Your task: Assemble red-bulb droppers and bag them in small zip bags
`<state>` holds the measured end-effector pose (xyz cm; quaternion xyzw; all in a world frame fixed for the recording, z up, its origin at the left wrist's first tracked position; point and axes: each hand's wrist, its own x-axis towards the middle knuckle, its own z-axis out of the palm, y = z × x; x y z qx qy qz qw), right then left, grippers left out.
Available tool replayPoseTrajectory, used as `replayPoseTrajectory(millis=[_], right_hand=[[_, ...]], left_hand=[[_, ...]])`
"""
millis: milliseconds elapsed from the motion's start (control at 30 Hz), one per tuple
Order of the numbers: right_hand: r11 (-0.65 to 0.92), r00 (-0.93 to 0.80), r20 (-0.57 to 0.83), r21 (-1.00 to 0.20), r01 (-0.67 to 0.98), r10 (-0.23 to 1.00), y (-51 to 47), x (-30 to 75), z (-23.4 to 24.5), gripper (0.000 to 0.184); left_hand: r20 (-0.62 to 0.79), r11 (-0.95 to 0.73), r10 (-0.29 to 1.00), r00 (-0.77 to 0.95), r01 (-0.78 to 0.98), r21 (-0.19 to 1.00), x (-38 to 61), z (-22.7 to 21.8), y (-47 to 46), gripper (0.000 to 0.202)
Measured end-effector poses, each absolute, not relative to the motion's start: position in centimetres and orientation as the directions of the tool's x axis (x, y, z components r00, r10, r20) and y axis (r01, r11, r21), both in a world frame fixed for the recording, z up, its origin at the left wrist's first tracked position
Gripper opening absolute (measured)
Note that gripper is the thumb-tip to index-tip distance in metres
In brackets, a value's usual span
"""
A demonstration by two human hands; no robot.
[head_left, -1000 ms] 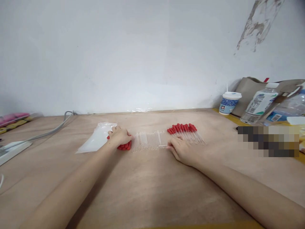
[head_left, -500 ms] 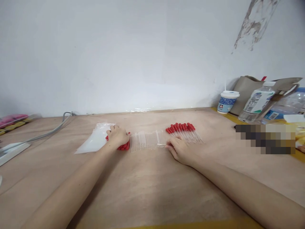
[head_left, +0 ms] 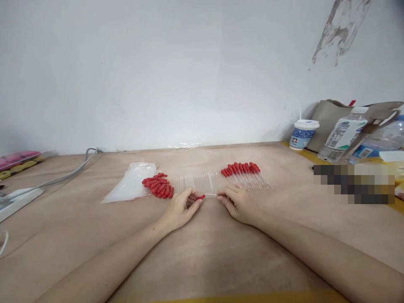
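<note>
Pinched in my left hand [head_left: 182,209] is a red rubber bulb [head_left: 201,197], its open end facing right. My right hand [head_left: 235,203] grips a clear glass dropper tube [head_left: 212,195] that points left toward the bulb; a small gap seems to lie between them. Behind my hands is a row of loose clear tubes [head_left: 198,182]. A pile of red bulbs [head_left: 158,186] lies left of that row, beyond my left hand. Past my right hand, several droppers with red bulbs fitted [head_left: 243,169] lie side by side, bulbs toward the wall.
Clear plastic bags [head_left: 131,185] lie left of the bulb pile. A grey cable [head_left: 67,174] runs to a white power strip [head_left: 20,202] at far left. On the right stand a paper cup [head_left: 303,134], a water bottle [head_left: 342,134] and a grey bag [head_left: 322,118].
My left hand has come from the bulb pile to the middle, now holding one red bulb. My right hand stays nearly in place with the tube.
</note>
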<state>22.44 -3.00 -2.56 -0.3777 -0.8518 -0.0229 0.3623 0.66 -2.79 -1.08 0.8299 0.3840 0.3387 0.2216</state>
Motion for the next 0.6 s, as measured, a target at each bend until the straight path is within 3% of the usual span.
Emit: replayPoseTrajectory(millis=[67, 267, 600], right_hand=[[0.72, -0.46, 0.634, -0.233, 0.654, 0.622, -3.21, 22.28, -2.56, 0.017], [0.714, -0.436, 0.624, -0.298, 0.634, 0.649, -3.48, 22.13, -2.37, 0.016], [0.759, -0.519, 0.602, -0.246, 0.603, 0.607, -3.3, 22.08, -2.46, 0.018]], left_hand=[[0.399, -0.599, 0.794, 0.458, 0.481, 0.64, 0.63, -1.19, -2.61, 0.019], [0.412, -0.676, 0.735, 0.539, 0.534, 0.507, 0.65, -0.42, -2.68, 0.021], [0.401, -0.622, 0.777, 0.485, 0.497, 0.605, 0.62, -0.7, -2.49, 0.016]])
